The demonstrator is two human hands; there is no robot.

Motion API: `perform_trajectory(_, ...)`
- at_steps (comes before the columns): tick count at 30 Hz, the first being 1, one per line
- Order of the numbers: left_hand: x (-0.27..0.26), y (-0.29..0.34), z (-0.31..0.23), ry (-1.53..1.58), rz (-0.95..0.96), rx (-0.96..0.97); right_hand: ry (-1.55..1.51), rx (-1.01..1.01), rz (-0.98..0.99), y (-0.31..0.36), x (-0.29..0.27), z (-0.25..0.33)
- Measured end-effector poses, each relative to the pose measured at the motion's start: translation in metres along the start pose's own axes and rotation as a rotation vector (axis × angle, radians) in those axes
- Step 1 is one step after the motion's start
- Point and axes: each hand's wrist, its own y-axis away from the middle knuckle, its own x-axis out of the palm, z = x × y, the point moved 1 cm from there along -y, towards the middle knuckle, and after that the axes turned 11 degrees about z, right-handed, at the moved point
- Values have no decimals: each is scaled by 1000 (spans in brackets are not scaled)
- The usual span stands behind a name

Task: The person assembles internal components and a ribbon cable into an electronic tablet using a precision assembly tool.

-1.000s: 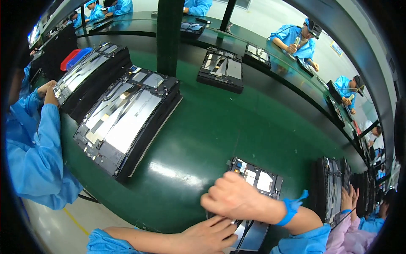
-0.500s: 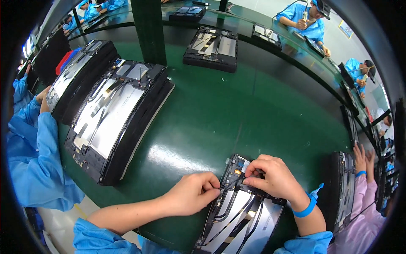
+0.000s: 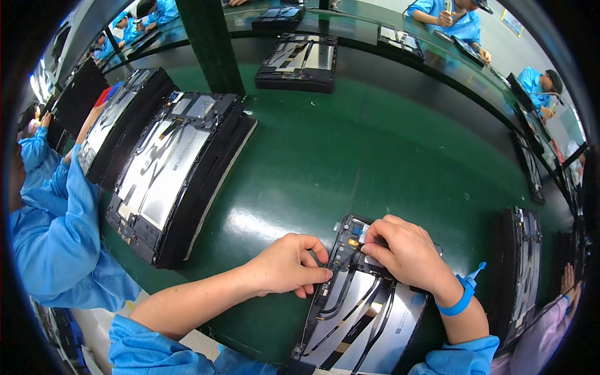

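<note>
An opened tablet-like device [image 3: 407,317] lies in front of me, its silver panels and black cables exposed. At its upper left edge is my left hand [image 3: 290,265], thumb tip touching the frame. Its thumb and index finger are apart with nothing visible between them, and the other fingers curl below. Over the upper part of the device, my right hand [image 3: 406,250] is closed, thumb and index finger bent together beside a small orange-yellow patch [image 3: 354,242]. Whatever those fingertips hold is too small to make out. A blue wrist strap [image 3: 459,300] circles my right wrist.
To the left, a similar large opened device [image 3: 169,172] rests on a black block; another [image 3: 122,119] stands beyond it, near a co-worker's blue sleeve [image 3: 59,240]. More lie at the back [image 3: 300,59] and right [image 3: 525,269]. A dark post [image 3: 209,47] rises from the green table [image 3: 300,156].
My left thumb and index finger have parted from a closer pinch. My right hand stays over the same upper area. At the right, the co-worker's hands have moved lower.
</note>
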Motion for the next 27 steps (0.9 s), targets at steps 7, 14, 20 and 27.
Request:
perform_trajectory(7,0,-1,-1,12,-6,5,29,3,-1,0,0,1)
perform_trajectory(14,0,-3,-2,0,-1,10,-18,19,-32,0,1,-1)
perform_trajectory(20,-2,-4,-2,-17,16,13,-40,7,-48,0,1,-1)
perform_trajectory(27,-2,-4,-4,-7,23,-25,3,9,-31,1,0,-1)
